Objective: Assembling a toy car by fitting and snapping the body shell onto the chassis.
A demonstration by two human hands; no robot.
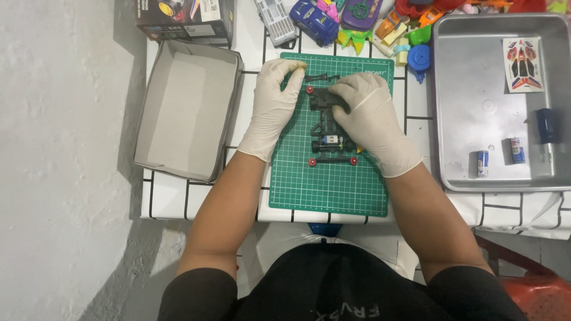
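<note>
The person's black-clad torso (339,285) fills the bottom of the head view, both bare forearms reaching up to gloved hands over a green cutting mat (327,184). The left hand (275,107) lies loosely curled, fingertips on a small black part (321,77) at the mat's far edge; whether it grips it I cannot tell. The right hand (370,119) closes its fingers on the front of a black toy car chassis (330,128), which lies lengthwise on the mat between the hands, red rollers at its corners. Left of the left hand sits an open grey cardboard box (187,107). Right of the right hand, a metal tray (470,101) holds two small batteries (483,163), a sticker sheet (523,64) and a dark blue screwdriver (547,128). Beyond the fingertips lie colourful toy cars (315,18).
</note>
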